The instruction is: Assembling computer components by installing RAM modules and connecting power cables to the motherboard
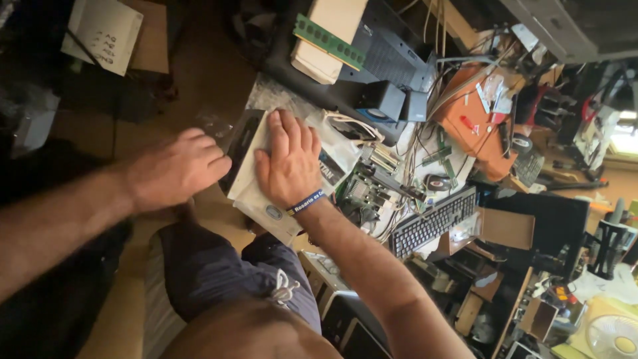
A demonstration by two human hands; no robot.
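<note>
My right hand (290,161) lies flat, fingers spread, pressing on a white plastic bag (256,189) that wraps a flat dark object (240,143). A blue wristband circles that wrist. My left hand (178,167) grips the left edge of the same bag and dark object, fingers curled around it. The bundle rests at the edge of a cluttered desk, above my lap.
A green circuit board (362,189) with cables lies right of the bag. A black keyboard (432,221) sits further right. Behind are black boxes (382,101), a green memory stick (329,41) on a cardboard box, and an orange case (475,123). A white fan (615,332) stands bottom right.
</note>
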